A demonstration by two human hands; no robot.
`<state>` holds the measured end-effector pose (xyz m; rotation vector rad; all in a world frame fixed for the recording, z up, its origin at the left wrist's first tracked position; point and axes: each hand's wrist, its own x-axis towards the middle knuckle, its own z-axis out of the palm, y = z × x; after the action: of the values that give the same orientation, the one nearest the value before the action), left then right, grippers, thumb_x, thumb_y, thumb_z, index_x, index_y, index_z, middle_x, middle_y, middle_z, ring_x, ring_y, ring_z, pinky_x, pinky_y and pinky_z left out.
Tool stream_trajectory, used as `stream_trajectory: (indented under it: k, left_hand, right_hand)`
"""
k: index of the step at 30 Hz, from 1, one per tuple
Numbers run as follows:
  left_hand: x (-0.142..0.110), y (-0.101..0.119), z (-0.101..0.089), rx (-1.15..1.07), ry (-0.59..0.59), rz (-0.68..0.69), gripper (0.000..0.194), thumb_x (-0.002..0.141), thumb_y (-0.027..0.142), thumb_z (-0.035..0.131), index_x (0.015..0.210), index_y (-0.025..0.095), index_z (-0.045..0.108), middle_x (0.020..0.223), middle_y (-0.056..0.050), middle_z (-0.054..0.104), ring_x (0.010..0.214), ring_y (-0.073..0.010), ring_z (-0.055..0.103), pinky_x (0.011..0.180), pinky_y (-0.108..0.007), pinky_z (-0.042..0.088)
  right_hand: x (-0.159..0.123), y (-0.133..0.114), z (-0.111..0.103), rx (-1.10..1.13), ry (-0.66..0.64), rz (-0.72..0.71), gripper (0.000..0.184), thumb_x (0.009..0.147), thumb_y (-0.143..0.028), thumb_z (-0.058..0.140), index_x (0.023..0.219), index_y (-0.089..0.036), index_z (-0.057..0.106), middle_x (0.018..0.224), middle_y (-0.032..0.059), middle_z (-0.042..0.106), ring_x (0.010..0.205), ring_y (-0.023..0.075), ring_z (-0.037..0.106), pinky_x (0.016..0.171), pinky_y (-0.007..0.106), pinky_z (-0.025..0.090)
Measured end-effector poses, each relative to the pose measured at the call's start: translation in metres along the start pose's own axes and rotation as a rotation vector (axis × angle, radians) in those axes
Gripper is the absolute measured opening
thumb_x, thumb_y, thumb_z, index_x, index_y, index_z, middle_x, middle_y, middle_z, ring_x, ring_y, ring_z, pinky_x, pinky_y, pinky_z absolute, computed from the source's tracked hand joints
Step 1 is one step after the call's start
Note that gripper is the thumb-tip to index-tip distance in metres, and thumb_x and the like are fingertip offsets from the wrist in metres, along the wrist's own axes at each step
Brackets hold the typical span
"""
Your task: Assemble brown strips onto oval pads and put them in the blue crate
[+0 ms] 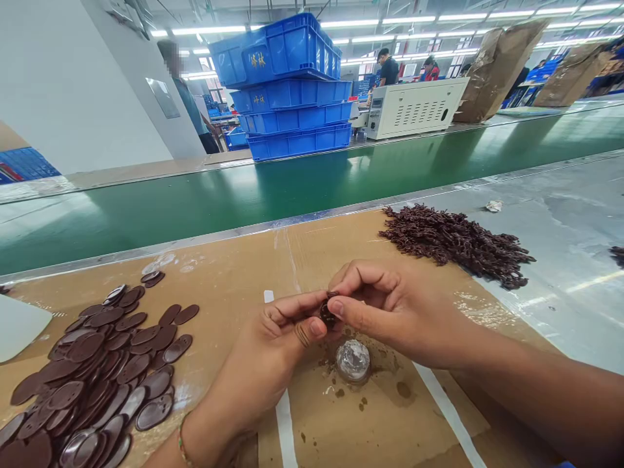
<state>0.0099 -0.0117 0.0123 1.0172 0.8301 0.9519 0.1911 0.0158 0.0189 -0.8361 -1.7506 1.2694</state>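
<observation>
Over at twelve o'clock, blue plastic crates [292,97] stand stacked beyond the green conveyor belt [219,201]; towards one, a vented cream machine cabinet [414,110]; towards two, a tall brown cardboard carton [497,75].

the left hand [280,338] and right hand [409,318] pinch a small dark-brown piece [327,314] near a round clear container [353,361], between flat, glossy brown oval discs [84,348] and a heap of thin dark-brown strips [453,240].

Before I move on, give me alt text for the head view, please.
The left hand and right hand pinch a small dark piece over a brown sheet. Brown ovals lie heaped at left, dark strands at right, a clear container between them. Beyond runs a green belt, with stacked blue crates behind it.
</observation>
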Motion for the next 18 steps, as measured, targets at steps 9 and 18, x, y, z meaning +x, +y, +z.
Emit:
stream_trajectory:
  k: [9, 18]
  left_hand:
    - [-0.002, 0.000, 0.000, 0.099, 0.063, 0.023, 0.026, 0.079, 0.026, 0.076, 0.105, 0.029, 0.077, 0.103, -0.002, 0.078, 0.105, -0.0224, 0.067, 0.096, -0.033, 0.049]
    - [-0.001, -0.003, 0.001, 0.063, 0.074, -0.010, 0.030, 0.076, 0.030, 0.079, 0.105, 0.027, 0.077, 0.102, -0.003, 0.078, 0.100, -0.0209, 0.069, 0.093, -0.031, 0.049]
  right_hand:
    - [-0.001, -0.003, 0.009, 0.089, 0.054, 0.063, 0.024, 0.083, -0.040, 0.069, 0.080, -0.017, 0.062, 0.079, 0.0032, 0.066, 0.071, 0.0148, 0.062, 0.062, 0.026, 0.051]
    - [-0.004, -0.001, 0.014, -0.055, 0.150, 0.042, 0.018, 0.087, -0.037, 0.062, 0.081, -0.020, 0.064, 0.082, 0.0022, 0.067, 0.075, 0.0160, 0.062, 0.066, 0.028, 0.053]
